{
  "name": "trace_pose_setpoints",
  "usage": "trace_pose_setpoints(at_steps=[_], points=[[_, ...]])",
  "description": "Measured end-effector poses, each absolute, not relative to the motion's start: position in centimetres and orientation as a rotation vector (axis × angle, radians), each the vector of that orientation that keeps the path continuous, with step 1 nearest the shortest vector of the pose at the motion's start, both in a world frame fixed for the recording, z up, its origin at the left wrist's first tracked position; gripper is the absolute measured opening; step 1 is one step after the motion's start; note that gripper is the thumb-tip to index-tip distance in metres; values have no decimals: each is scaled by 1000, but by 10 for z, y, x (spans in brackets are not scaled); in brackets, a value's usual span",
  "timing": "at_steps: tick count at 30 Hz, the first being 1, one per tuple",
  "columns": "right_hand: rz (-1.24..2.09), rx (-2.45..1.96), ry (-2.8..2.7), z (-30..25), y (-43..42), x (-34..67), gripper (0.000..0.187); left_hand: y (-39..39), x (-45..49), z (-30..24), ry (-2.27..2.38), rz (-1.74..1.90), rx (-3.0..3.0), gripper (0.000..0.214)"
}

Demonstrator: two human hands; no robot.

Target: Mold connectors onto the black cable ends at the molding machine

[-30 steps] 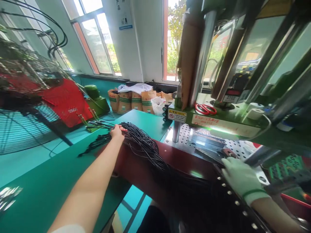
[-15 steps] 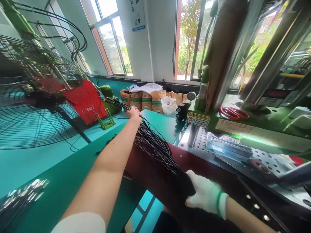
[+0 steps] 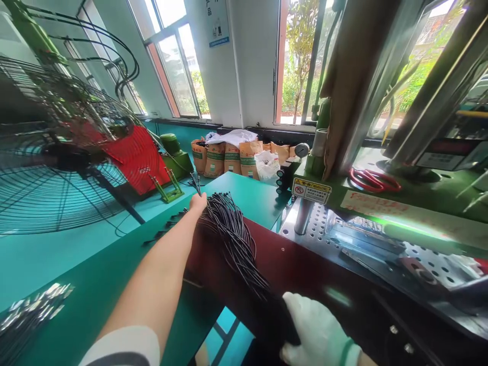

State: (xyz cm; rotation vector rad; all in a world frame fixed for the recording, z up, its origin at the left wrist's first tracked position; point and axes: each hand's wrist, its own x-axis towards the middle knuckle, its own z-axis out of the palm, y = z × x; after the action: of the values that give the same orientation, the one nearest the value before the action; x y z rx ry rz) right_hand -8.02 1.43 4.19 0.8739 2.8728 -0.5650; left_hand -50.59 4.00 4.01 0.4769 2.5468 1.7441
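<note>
A thick bundle of black cables [image 3: 238,239] runs along the dark red board, its far ends fanned out at the top. My bare left hand [image 3: 198,203] is closed beside those far ends, with a few thin cable tips poking up past its fingers. In a white glove, my right hand [image 3: 310,328] is wrapped round the near part of the bundle, low in the view. Shadow hides the near end of the bundle and part of the right fingers. More black cable ends [image 3: 168,229] lie on the green table, left of my left hand.
Cables with shiny metal ends [image 3: 41,305] lie at the table's lower left. A caged fan [image 3: 64,157] stands on the left. To the right is a green press [image 3: 316,175] with red-handled scissors [image 3: 373,180] on it. Paper sacks [image 3: 232,157] line the wall.
My left hand has shifted left and nearer, with cable tips now upright in it. The bundle's far ends now lie apart from it. My gloved right hand has moved slightly lower and left.
</note>
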Motion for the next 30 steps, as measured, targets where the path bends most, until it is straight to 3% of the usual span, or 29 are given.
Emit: trace_pose_setpoints(at_steps=[6,12,17,23,30], points=[[-583,890,2885,35,15,-79,30,82,-507,50,2594,1638,553,30],[-554,865,3033,18,16,-75,34,110,-489,27,2704,1362,589,33],[-523,830,3026,13,18,-76,30,102,-469,20,2742,1153,955,42],[-585,855,3021,15,17,-78,28,80,-444,13,2251,675,1725,21],[-682,900,2912,33,17,-76,34,57,-452,15,2063,357,1983,35]])
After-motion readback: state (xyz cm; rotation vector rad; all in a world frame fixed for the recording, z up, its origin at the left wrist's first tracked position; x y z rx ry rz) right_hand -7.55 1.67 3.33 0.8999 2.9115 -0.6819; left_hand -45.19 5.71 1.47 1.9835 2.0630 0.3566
